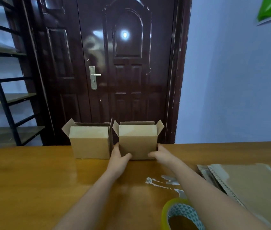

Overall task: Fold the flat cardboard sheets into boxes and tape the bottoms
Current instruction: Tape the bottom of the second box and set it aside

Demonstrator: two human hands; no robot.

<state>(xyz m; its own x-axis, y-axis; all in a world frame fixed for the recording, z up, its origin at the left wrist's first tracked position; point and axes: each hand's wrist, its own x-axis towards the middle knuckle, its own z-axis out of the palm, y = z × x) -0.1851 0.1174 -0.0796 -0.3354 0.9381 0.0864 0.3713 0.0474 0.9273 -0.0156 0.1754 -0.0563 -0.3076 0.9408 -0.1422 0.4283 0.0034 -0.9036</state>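
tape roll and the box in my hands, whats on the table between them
In the head view, between the tape roll and the held box lie whitish tape scraps on the table.

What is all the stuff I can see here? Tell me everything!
Folded boxes: 2, brown, tops open, side by side at the table's far edge, left box, right box.
Flat cardboard sheets: a stack, brown, right side of table.
Tape roll: 1, yellowish clear, near edge.
Tape scraps: a few, clear, mid table.
Table: 1, brown wood.
Door: 1, dark brown, behind the boxes.
Shelf: 1, black frame, left.
Wall: blue, right.
Left hand: holds the right box's left side.
Right hand: holds its right side.
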